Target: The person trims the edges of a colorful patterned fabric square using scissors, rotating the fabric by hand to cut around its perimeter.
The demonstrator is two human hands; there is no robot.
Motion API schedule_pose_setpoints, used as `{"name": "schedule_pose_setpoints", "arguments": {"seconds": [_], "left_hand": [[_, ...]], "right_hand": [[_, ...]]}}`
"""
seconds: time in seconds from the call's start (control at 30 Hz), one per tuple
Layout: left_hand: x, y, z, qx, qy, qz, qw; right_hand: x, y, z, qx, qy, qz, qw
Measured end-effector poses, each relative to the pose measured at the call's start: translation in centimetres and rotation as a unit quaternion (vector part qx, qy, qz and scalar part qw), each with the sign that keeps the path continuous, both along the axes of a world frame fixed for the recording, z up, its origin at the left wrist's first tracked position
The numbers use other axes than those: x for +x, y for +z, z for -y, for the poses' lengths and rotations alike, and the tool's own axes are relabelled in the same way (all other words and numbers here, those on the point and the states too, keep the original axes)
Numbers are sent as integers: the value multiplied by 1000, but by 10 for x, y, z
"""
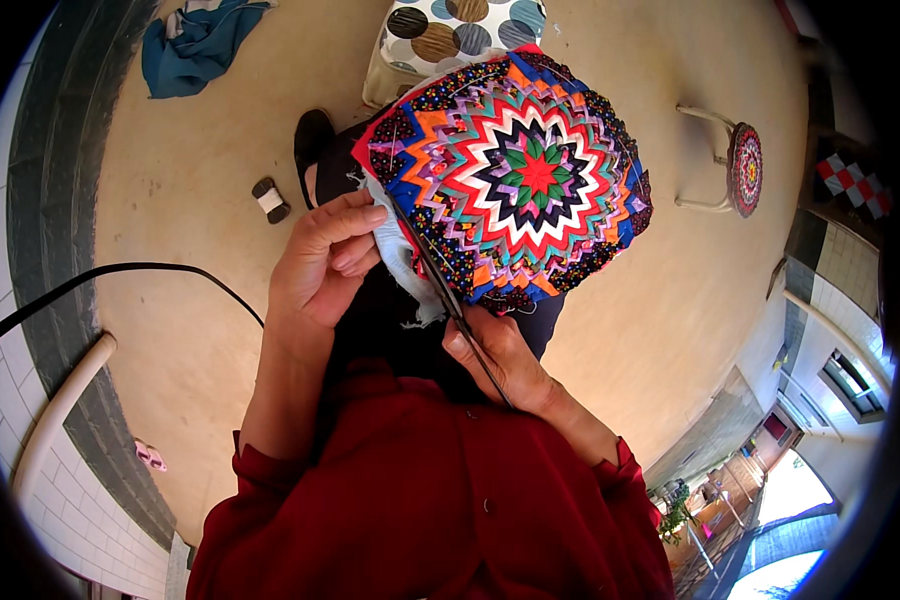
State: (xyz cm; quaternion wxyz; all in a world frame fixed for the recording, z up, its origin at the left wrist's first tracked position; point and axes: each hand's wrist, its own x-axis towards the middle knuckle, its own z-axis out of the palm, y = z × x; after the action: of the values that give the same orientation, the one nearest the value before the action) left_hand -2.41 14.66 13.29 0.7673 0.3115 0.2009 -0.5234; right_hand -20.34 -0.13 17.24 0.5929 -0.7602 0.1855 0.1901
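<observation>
A round patchwork piece (536, 178) lies across my lap, with zigzag rings of red, green, white, navy, orange and purple around a red star. Along its left edge hangs a frayed strip of light blue cloth (398, 255). My left hand (332, 245) pinches this cloth at the edge between thumb and fingers. Below the patchwork, my right hand (500, 352) is closed around dark scissors (432, 268). Their blades run up along the patchwork's left edge, between it and the light blue strip. How far apart the blades are is hard to make out.
A stool (746, 170) with a round patterned seat stands at the right. Ahead is a box-like seat with a dotted cover (460, 32). Teal cloth (195, 50) and a small dark bundle with a white band (270, 200) lie on the floor. A black cable (130, 267) arcs in from the left.
</observation>
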Motion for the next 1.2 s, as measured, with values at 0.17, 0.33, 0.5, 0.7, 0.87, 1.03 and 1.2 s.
{"name": "schedule_pose_setpoints", "arguments": {"seconds": [0.17, 0.33, 0.5, 0.7, 0.87, 1.03, 1.2], "left_hand": [[-4, -7, -1, 16, 42, -18, 999], [-6, -10, 3, 72, 62, 58, 994], [5, -7, -4, -20, 50, -31, 998], [7, -20, 4, -86, 148, -51, 984], [6, -15, 4, 97, 184, 105, 972], [4, -12, -7, 153, 180, 142, 961], [-6, -16, -17, 28, 82, -1, 996]], "right_hand": [[-3, -3, 1, -2, 10, 40, 999], [-1, -1, 2, 16, 5, 47, 999], [-5, -4, 2, 53, -5, 38, 998], [0, 2, 1, 88, -13, 27, 996], [-5, -3, 2, 59, -9, 28, 998], [-4, -1, 1, 45, -8, 32, 998], [-1, 2, 0, 43, -16, 32, 998]]}}
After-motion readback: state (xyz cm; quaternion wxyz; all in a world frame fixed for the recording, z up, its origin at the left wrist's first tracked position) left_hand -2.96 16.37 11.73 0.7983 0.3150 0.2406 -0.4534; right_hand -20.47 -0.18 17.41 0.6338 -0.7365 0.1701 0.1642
